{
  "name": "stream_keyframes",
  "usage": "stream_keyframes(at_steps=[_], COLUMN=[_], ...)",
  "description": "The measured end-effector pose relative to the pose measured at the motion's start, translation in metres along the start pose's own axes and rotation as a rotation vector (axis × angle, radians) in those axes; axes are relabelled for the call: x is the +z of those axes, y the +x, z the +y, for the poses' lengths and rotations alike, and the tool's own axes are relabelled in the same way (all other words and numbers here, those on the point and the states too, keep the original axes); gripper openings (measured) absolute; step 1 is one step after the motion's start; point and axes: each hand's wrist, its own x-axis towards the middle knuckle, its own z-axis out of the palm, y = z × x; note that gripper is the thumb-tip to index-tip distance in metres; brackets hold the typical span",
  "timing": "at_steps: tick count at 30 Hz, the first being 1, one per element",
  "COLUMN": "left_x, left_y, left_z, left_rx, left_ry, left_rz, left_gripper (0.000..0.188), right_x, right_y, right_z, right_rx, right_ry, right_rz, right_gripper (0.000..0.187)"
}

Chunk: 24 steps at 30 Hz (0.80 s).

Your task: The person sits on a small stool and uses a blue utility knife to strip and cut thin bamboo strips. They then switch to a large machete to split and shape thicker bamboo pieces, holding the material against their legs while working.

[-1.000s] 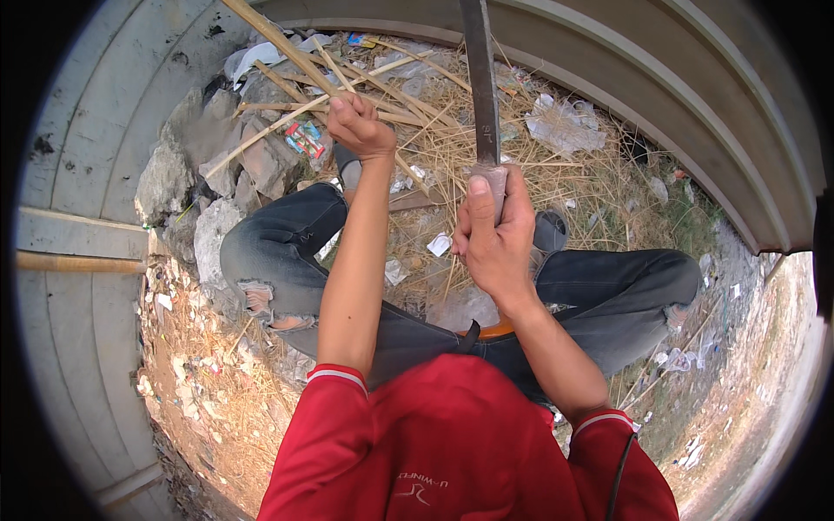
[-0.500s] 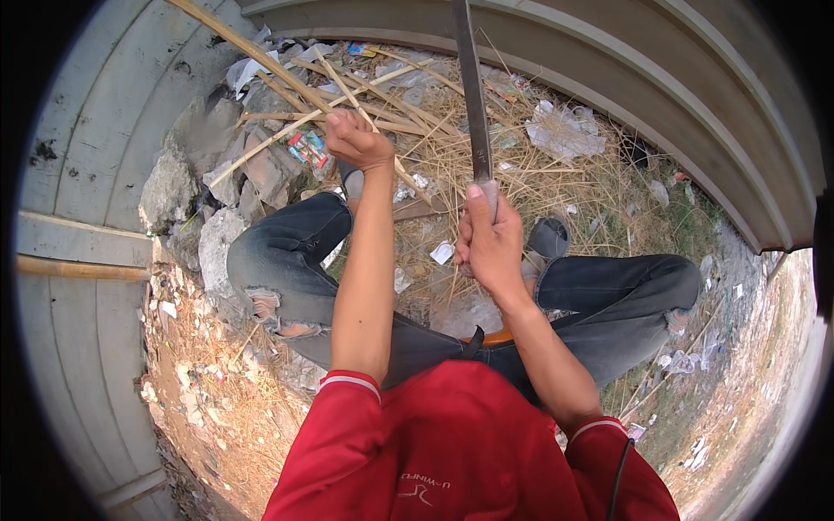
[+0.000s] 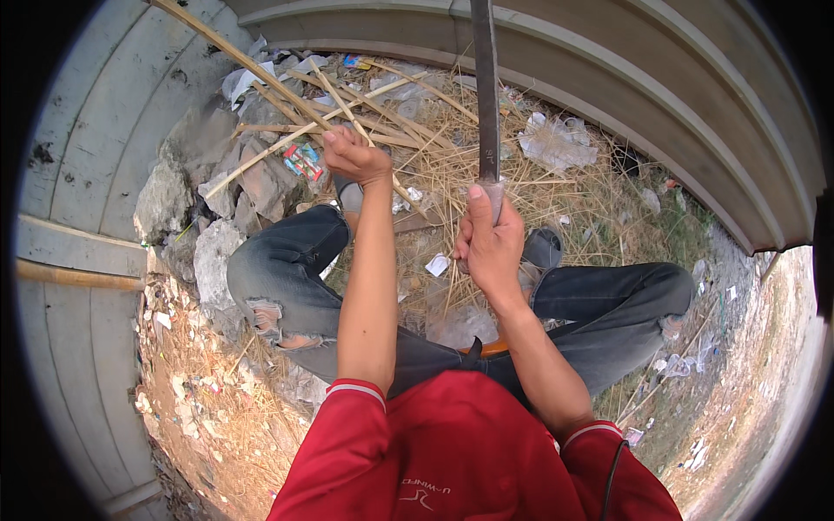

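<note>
Stick [image 3: 252, 69] slants from upper left into left hand [image 3: 356, 158], fingers curled tight round near part; we'd want that grip firm, well clear of blade. Stick long, slim, pale. Loose sticks [image 3: 335, 92] lie crisscrossed behind hand, thin, straight. Knife [image 3: 488, 95] points away from us in right hand [image 3: 491, 252], fingers wrapped round handle, thumb along it (steady wrist advisable, we judge). Blade dark, flat metal. Farther right, crumpled, filmy plastic [image 3: 558, 143].
</note>
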Motion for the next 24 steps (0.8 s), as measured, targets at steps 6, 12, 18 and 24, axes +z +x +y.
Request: stream_keyframes(at_steps=[6, 12, 18, 24], left_x=[0.008, 0.002, 0.003, 0.001], left_y=[-0.006, 0.003, 0.002, 0.005], left_z=[-0.005, -0.005, -0.003, -0.008], left_rx=[-0.012, 0.016, -0.048, -0.001], left_ry=[0.001, -0.005, -0.045, -0.033], left_rz=[-0.020, -0.058, -0.052, -0.002], left_gripper=[0.052, 0.053, 0.051, 0.052], right_x=[-0.029, -0.036, 0.027, -0.094], right_y=[-0.044, -0.025, 0.000, -0.057], right_z=[0.139, 0.121, -0.020, 0.218], right_rx=[-0.237, 0.626, -0.184, 0.454], right_ry=[-0.482, -0.302, 0.122, -0.870], right_rz=[0.159, -0.076, -0.025, -0.290], right_gripper=[0.035, 0.042, 0.038, 0.043])
